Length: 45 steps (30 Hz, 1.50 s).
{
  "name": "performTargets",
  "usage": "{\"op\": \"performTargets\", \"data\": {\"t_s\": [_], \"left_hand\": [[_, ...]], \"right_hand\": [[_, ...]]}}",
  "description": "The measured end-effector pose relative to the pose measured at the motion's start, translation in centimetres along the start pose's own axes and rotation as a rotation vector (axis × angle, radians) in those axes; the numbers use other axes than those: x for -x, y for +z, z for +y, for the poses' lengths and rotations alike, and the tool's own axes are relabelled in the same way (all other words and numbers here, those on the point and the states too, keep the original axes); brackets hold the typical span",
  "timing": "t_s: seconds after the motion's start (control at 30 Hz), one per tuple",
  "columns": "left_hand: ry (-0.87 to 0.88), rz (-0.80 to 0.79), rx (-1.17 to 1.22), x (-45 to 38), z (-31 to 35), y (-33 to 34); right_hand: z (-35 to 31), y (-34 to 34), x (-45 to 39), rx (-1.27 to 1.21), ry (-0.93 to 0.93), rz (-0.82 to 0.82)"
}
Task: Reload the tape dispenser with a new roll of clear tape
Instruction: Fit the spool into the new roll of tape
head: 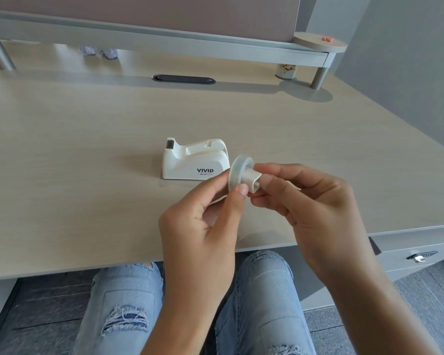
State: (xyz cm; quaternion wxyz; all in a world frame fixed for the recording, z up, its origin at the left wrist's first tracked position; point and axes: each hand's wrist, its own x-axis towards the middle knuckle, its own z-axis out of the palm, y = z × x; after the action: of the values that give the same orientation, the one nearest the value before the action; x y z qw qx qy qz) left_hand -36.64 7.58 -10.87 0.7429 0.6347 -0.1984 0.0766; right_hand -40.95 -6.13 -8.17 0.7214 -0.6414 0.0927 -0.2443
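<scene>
A white tape dispenser (194, 160) marked VIVID stands on the light wooden desk (87, 149), its roll slot empty and its cutter at the left end. Just to its right, above the desk, my left hand (203, 226) pinches a roll of clear tape (239, 171) by its rim between thumb and fingers. My right hand (315, 208) grips a white spindle core (253, 179) that sticks out of the roll's centre hole toward the right.
A raised monitor shelf (164, 39) runs along the back of the desk, with a small printed cup (285, 70) under its right end. A black cable grommet (183, 79) lies behind the dispenser. A drawer with a lock (420, 256) sits at the lower right. My knees are under the desk edge.
</scene>
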Motion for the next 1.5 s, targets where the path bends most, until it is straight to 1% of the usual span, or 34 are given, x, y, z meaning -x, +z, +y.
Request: {"op": "performTargets", "data": {"t_s": [0.13, 0.3, 0.47, 0.6, 0.77, 0.9, 1.0, 1.13, 1.37, 1.5], "left_hand": [[0.006, -0.011, -0.003, -0.1, 0.2, -0.1], [0.005, -0.046, 0.008, -0.1, 0.1, -0.3], [0.027, -0.035, -0.031, 0.2, -0.1, -0.1], [0.116, -0.006, -0.117, 0.1, -0.6, -0.1], [0.119, 0.017, -0.013, 0.3, -0.1, 0.5], [0.124, 0.027, -0.011, 0.6, -0.2, 0.7], [0.103, 0.011, 0.002, 0.5, -0.6, 0.3], [0.084, -0.003, 0.004, 0.4, -0.4, 0.0], [0.025, 0.001, 0.052, 0.5, -0.6, -0.1], [0.0, -0.023, 0.083, 0.5, -0.3, 0.0]], "right_hand": [[-0.5, -0.1, -0.1, 0.142, -0.096, -0.001], [-0.4, -0.3, -0.4, 0.237, -0.159, -0.042], [-0.2, -0.3, -0.4, 0.309, -0.215, -0.043], [-0.6, -0.4, -0.6, 0.268, -0.122, -0.033], [-1.0, 0.3, -0.4, -0.038, 0.086, -0.009], [-0.9, 0.5, -0.1, -0.058, 0.104, -0.03], [-1.0, 0.3, -0.2, 0.005, 0.055, -0.033], [-1.4, -0.1, -0.6, 0.202, -0.06, -0.021], [-1.3, -0.3, -1.1, 0.422, -0.257, -0.119], [-1.3, -0.5, -1.2, 0.484, -0.346, -0.156]]}}
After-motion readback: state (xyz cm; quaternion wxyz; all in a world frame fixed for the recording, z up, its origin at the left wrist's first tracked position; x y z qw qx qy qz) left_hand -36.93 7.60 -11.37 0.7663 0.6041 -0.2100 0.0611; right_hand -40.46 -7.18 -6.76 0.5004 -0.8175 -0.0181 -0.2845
